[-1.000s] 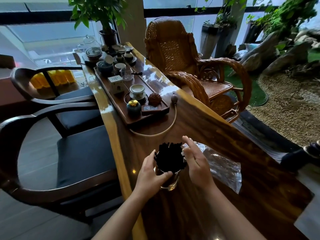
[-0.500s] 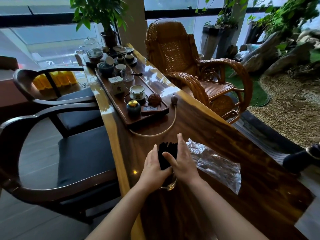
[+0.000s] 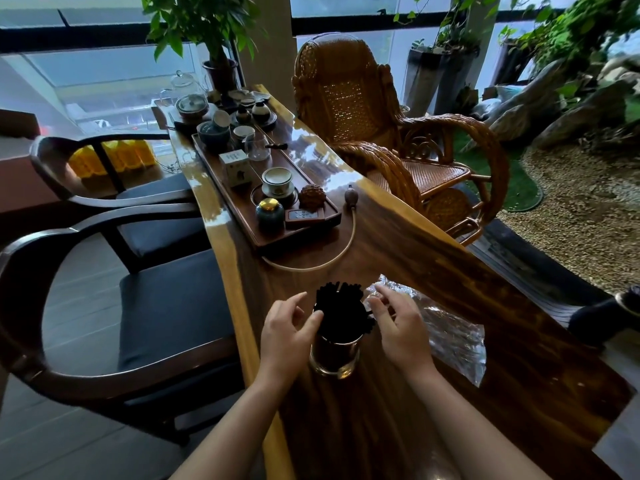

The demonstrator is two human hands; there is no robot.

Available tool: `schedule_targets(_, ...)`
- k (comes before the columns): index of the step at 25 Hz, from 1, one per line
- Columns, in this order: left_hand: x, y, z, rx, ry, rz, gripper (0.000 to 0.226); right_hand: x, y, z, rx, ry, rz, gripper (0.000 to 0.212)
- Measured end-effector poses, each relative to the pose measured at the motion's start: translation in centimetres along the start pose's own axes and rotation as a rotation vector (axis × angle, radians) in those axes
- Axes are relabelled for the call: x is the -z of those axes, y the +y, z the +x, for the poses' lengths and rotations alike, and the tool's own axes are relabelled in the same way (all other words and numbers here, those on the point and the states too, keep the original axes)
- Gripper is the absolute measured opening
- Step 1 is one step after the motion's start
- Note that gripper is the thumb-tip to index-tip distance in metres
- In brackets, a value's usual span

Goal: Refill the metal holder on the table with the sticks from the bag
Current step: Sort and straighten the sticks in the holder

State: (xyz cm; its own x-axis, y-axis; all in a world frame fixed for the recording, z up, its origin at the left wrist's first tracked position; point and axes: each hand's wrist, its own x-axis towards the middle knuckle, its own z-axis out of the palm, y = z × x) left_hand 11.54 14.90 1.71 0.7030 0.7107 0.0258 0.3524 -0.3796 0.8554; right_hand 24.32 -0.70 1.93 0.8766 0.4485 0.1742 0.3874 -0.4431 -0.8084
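Note:
A shiny metal holder point(image 3: 334, 355) stands upright on the dark wooden table point(image 3: 398, 410), packed with a bundle of black sticks point(image 3: 341, 311) that fan out above its rim. My left hand point(image 3: 285, 332) sits just left of the bundle, fingers loosely curved, thumb touching the sticks' left side. My right hand point(image 3: 398, 327) hovers just right of the bundle with relaxed fingers, their tips close to the sticks. Neither hand grips anything. A crumpled clear plastic bag point(image 3: 450, 336) lies flat on the table behind and right of my right hand.
A wooden tea tray point(image 3: 242, 216) with cups, jars and a small box lies farther up the table; a beige cord point(image 3: 332, 261) loops in front of it. Dark armchairs point(image 3: 104, 306) stand on the left, a rattan rocking chair point(image 3: 398, 143) on the right.
Both hands pressed together around the stick bundle half a second ago; now they have spread apart to either side, and the sticks fan out freely in the holder.

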Motion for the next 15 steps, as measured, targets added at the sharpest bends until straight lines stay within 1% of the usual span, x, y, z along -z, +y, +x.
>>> schedule_targets(2, 0.0, 1.5, 1.0, -0.038, 0.037, 0.044, 0.043, 0.0, -0.9, 1.4, 0.033, -0.031, -0.060, 0.035)
schedule_targets(6, -0.4, 3.4, 2.6, -0.040, 0.003, 0.100, 0.035, -0.4, -2.1, 3.2, 0.069, -0.096, -0.173, 0.027)
schedule_targets(10, -0.4, 3.3, 3.0, -0.038, 0.036, 0.092, 0.027, -0.4, -1.9, 3.3, 0.067, -0.105, -0.133, 0.025)
schedule_targets(12, -0.3, 3.0, 2.8, -0.038, 0.058, 0.064, 0.028, -0.1, -1.4, 2.8, 0.065, -0.106, -0.096, 0.024)
schedule_targets(15, -0.2, 2.7, 2.4, -0.056, 0.084, 0.020, 0.022, 0.7, -0.6, 1.9, 0.023, -0.062, -0.069, 0.020)
